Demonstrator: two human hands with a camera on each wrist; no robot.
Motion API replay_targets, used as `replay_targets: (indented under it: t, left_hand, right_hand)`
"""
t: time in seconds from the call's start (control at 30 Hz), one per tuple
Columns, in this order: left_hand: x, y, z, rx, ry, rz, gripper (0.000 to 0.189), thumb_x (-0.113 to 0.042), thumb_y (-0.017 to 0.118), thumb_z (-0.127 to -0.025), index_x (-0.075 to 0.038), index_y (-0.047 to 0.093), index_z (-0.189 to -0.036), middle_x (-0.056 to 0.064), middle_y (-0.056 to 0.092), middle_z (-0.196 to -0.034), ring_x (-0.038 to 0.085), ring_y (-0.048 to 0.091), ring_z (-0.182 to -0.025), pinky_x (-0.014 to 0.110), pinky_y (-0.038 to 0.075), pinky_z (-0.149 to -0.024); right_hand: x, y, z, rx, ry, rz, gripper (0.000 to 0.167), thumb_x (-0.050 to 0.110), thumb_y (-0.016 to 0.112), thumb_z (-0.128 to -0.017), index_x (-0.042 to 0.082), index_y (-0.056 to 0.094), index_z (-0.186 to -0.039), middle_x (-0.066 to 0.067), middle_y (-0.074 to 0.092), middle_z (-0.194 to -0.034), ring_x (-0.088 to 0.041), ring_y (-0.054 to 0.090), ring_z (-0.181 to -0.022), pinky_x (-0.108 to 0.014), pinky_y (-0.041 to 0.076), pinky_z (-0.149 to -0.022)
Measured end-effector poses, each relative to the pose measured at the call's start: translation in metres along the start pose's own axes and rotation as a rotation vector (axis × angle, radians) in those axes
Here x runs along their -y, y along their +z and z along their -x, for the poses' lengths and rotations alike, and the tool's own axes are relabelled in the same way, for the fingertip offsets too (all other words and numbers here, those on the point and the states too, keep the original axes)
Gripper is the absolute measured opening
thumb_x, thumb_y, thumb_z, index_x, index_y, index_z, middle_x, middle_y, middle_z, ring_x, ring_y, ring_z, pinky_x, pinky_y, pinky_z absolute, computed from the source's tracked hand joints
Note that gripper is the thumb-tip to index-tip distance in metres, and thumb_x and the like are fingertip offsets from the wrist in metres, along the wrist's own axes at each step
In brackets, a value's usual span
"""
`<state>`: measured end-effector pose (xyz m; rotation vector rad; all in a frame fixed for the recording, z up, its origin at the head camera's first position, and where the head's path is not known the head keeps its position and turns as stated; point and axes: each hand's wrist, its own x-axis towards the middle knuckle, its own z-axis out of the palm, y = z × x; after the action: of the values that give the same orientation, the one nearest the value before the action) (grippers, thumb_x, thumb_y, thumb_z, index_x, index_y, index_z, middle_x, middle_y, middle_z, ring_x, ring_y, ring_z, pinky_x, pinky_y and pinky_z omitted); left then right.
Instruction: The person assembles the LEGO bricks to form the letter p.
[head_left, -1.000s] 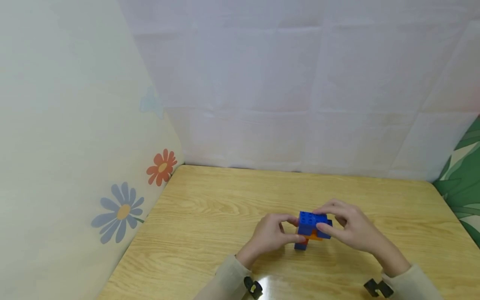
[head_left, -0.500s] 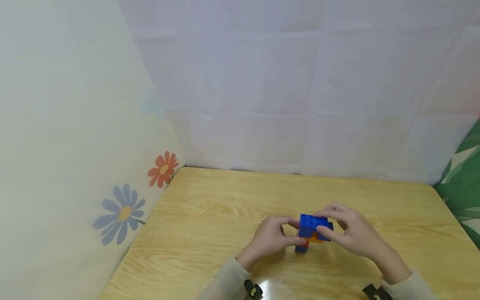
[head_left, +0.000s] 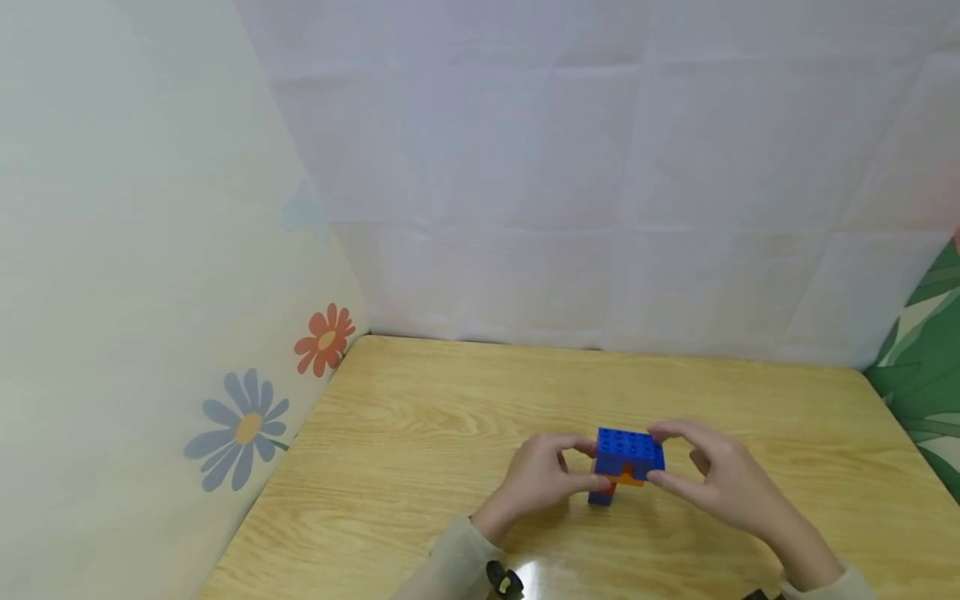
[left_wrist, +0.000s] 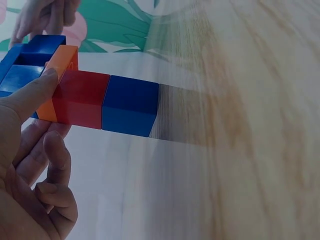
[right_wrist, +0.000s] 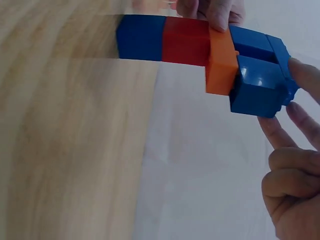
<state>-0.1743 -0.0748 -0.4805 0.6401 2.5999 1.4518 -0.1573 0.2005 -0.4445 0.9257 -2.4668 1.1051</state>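
A small tower of building blocks stands upright on the table, its blue bottom block [left_wrist: 130, 106] beneath a red block [left_wrist: 82, 98]. An orange block [right_wrist: 221, 70] lies above these, jutting out to the right. On top sit several blue blocks, the uppermost a studded blue block [head_left: 624, 446]. My left hand [head_left: 542, 473] pinches the tower from the left, thumb at the orange and red blocks. From the right, my right hand [head_left: 727, 479] holds the end of the blue blocks between thumb and fingers. Its fingertips partly hide that end in the right wrist view.
The wooden table [head_left: 405, 425] spreads around the tower, with a white cloth backdrop [head_left: 487, 208] behind it. A pale wall with printed flowers [head_left: 247, 427] borders the left side. Green leaf print [head_left: 930, 350] shows at the right.
My right hand has slid rightward along the blue blocks to their end, uncovering more studs on top. The left hand keeps its grip, and the tower stays nearly in place.
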Motion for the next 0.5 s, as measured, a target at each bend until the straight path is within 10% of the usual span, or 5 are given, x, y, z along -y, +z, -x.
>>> replay_targets:
  t: [0.13,0.5]
  left_hand:
    - [0.001,0.0,0.001,-0.005,0.007,-0.001,0.041,-0.045,0.087,-0.083,-0.022,0.079,-0.116,-0.019,0.072,-0.102,0.006,0.051,-0.05,0.025,0.041,-0.044]
    - [0.009,0.001,0.005,0.005,-0.016,0.041,0.051,-0.046,0.079,-0.092,-0.03,0.066,-0.139,-0.014,0.075,-0.105,0.01,0.053,-0.051,0.024,0.043,-0.048]
  right_hand:
    - [-0.002,0.007,0.004,-0.05,0.021,-0.006,0.048,0.01,0.09,-0.082,0.019,0.068,-0.123,0.005,0.073,-0.108,0.007,0.023,-0.052,-0.019,0.031,-0.044]
    - [-0.01,0.01,-0.009,-0.086,0.285,-0.157,0.027,0.017,0.078,-0.096,0.01,0.068,-0.12,-0.011,0.072,-0.114,-0.007,0.033,-0.052,-0.027,0.035,-0.046]
